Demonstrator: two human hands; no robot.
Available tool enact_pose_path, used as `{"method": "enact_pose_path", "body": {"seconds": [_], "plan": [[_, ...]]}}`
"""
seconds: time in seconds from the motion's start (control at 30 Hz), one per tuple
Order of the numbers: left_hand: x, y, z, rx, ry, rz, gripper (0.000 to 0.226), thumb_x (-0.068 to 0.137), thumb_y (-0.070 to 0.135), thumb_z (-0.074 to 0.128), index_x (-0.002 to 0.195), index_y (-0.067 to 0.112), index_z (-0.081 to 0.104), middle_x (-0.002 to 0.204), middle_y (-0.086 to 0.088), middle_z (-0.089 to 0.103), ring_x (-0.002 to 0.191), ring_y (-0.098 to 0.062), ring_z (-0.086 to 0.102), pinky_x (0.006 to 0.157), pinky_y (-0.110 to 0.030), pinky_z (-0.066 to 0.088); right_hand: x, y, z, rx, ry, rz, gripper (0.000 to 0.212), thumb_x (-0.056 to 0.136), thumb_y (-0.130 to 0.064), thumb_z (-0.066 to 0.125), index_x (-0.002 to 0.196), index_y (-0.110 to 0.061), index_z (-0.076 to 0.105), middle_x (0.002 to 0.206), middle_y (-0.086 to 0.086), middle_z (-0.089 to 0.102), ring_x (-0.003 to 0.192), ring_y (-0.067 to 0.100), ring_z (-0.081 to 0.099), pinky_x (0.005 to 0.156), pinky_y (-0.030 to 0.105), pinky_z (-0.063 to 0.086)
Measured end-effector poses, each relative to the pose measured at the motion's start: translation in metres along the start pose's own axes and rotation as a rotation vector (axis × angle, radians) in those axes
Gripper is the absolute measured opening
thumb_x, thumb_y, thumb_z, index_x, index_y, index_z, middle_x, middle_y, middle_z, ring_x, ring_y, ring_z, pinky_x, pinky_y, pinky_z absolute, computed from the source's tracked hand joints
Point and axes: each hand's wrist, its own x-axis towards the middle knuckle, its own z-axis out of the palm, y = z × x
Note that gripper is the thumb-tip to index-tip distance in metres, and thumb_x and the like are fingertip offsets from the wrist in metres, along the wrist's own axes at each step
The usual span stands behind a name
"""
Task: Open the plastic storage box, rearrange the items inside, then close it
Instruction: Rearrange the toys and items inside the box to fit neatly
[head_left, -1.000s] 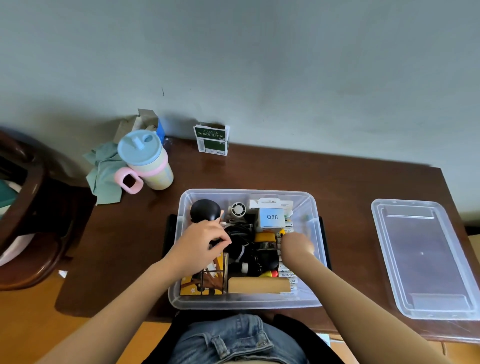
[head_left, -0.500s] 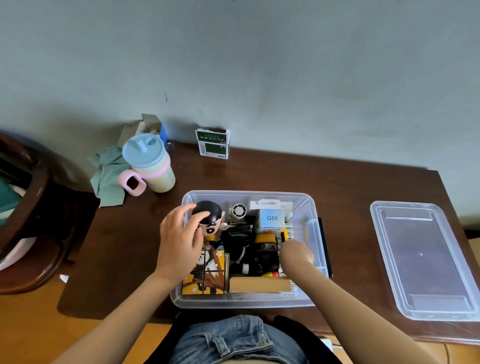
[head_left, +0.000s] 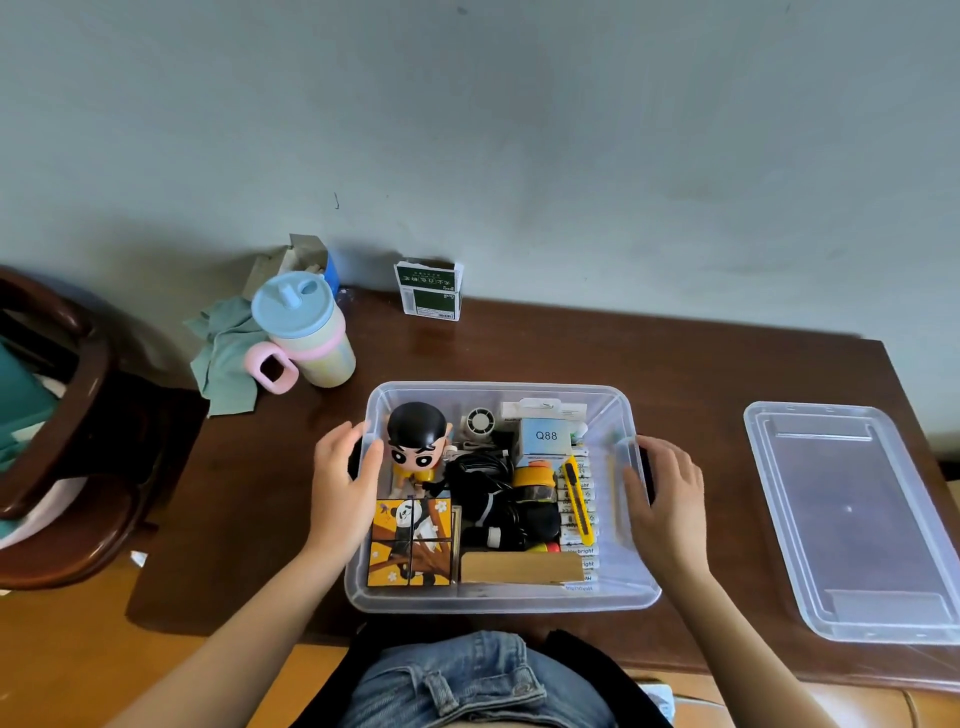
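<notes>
box (head_left: 498, 597): clear plastic, smooth
lid (head_left: 852, 519): clear plastic, glossy
table (head_left: 519, 348): dark wood, polished
cloth (head_left: 223, 358): green fabric, matt, at 10 o'clock

Soft daylight is falling evenly; glare is showing on the table (head_left: 519, 353), and the edges are bending outward.

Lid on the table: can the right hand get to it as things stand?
Probably yes. The lid lies flat on the table, to the right of the box, with nothing on it. The right hand rests on the box's right wall, the side nearest the lid, with only bare tabletop between.
</notes>
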Motion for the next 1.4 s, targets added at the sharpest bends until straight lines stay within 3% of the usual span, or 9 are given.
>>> {"method": "enact_pose_path", "body": {"seconds": [0.07,0.13,0.23,0.5,0.83,1.03,1.23,1.3,1.4], "plan": [[0.001,0.001,0.0,0.028,0.011,0.022,0.036,0.098,0.022,0.049,0.131,0.011,0.053,0.137,-0.007,0.044,0.12,-0.006,0.039,0.101,-0.021,0.029,-0.001,0.002,0.005,0.101,-0.078,0.064,0.02,0.095,-0.016,0.052,0.113,-0.012,0.058,0.11,-0.004,0.06,0.107,0.016,0.051,0.087,0.028,0.043],[0.002,0.002,0.001,0.045,0.02,0.029,0.035,0.098,0.021,0.049,0.13,0.009,0.053,0.136,-0.007,0.045,0.116,-0.003,0.039,0.1,-0.021,0.03,0.0,0.002,0.008,0.18,-0.129,0.048,0.008,0.095,-0.013,0.047,0.093,-0.013,0.055,0.081,-0.001,0.059,0.079,0.021,0.053,0.065,0.029,0.042],[0.006,0.005,0.003,0.047,0.012,0.027,0.034,0.097,0.019,0.05,0.13,0.009,0.054,0.135,-0.007,0.045,0.117,-0.005,0.041,0.1,-0.021,0.031,0.004,0.003,0.009,0.183,-0.134,0.009,0.018,0.094,-0.009,0.043,0.077,-0.016,0.044,0.067,0.005,0.048,0.062,0.022,0.041,0.054,0.034,0.034],[0.026,0.025,0.022,0.034,-0.053,0.04,0.037,0.098,0.021,0.049,0.132,0.006,0.051,0.136,-0.008,0.045,0.114,-0.004,0.04,0.098,-0.019,0.031,0.021,0.017,0.004,0.17,-0.09,0.061,0.009,0.096,-0.012,0.044,0.092,-0.009,0.052,0.076,0.006,0.058,0.072,0.024,0.052,0.059,0.036,0.041],[0.033,0.03,0.031,0.041,-0.06,0.023,0.036,0.098,0.022,0.048,0.132,0.008,0.052,0.134,-0.008,0.045,0.112,-0.003,0.04,0.096,-0.019,0.031,0.029,0.02,0.003,0.174,-0.084,0.082,0.024,0.094,-0.01,0.042,0.074,-0.023,0.042,0.065,-0.002,0.046,0.061,0.014,0.039,0.055,0.032,0.033],[0.029,0.035,0.033,0.1,-0.053,-0.012,0.039,0.099,0.022,0.046,0.135,0.006,0.049,0.138,-0.01,0.044,0.124,-0.019,0.045,0.097,-0.021,0.033,0.03,0.023,0.001,0.167,-0.097,0.051,0.027,0.094,-0.012,0.041,0.073,-0.028,0.037,0.064,-0.005,0.042,0.064,0.016,0.038,0.057,0.029,0.03],[0.018,0.067,0.042,0.345,0.155,0.122,0.038,0.092,0.005,0.053,0.13,0.004,0.054,0.131,-0.014,0.051,0.125,-0.03,0.044,0.107,-0.047,0.034,0.031,0.04,-0.014,0.208,-0.113,-0.063,0.009,0.094,-0.017,0.052,0.096,-0.024,0.057,0.086,-0.02,0.056,0.083,0.008,0.048,0.079,0.031,0.039],[0.008,0.09,0.058,0.255,0.158,0.289,0.034,0.087,-0.006,0.053,0.12,0.0,0.06,0.122,-0.016,0.057,0.119,-0.031,0.048,0.105,-0.037,0.035,0.031,0.059,-0.027,0.189,-0.089,0.011,0.026,0.095,-0.021,0.053,0.121,-0.019,0.057,0.112,-0.02,0.053,0.107,0.003,0.043,0.094,0.033,0.04],[-0.014,0.132,0.099,0.093,0.018,0.409,0.029,0.088,-0.009,0.05,0.11,0.004,0.064,0.114,-0.009,0.058,0.112,-0.019,0.051,0.099,-0.02,0.034,0.032,0.097,-0.055,0.184,-0.086,0.142,0.032,0.096,-0.023,0.053,0.127,-0.017,0.055,0.127,-0.005,0.055,0.12,0.016,0.047,0.102,0.038,0.041]]}}
